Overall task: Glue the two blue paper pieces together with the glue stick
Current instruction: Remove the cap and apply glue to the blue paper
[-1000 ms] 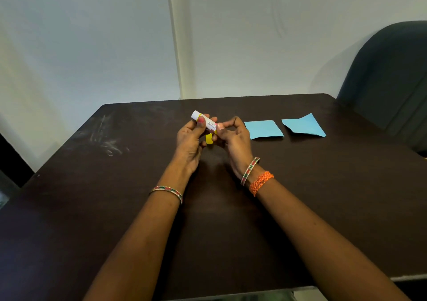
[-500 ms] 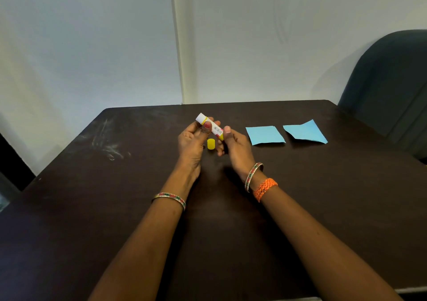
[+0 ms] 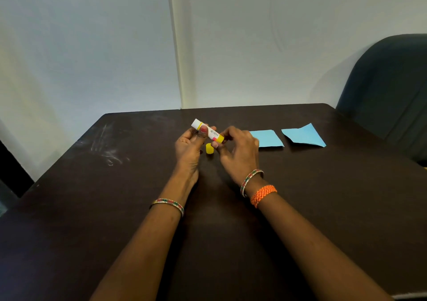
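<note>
My left hand (image 3: 189,148) holds the white glue stick (image 3: 208,131) tilted above the table, thumb across its barrel. Its uncapped white tip points up and to the left. My right hand (image 3: 238,150) pinches the stick's yellow base end with its fingertips. The yellow cap (image 3: 209,148) stands on the dark table (image 3: 115,208) just below the stick, between my two hands. Two light blue paper pieces lie flat to the right: a squarish one (image 3: 268,138) partly behind my right hand, and an irregular one (image 3: 303,135) further right.
A dark upholstered chair (image 3: 388,86) stands at the table's right far corner. A pale wall rises right behind the table's far edge. Whitish scuff marks (image 3: 108,153) mark the table's left part.
The cap now stands on the table on its own. My right hand has shifted to the stick's yellow base end. The left hand still holds the stick at the same tilt.
</note>
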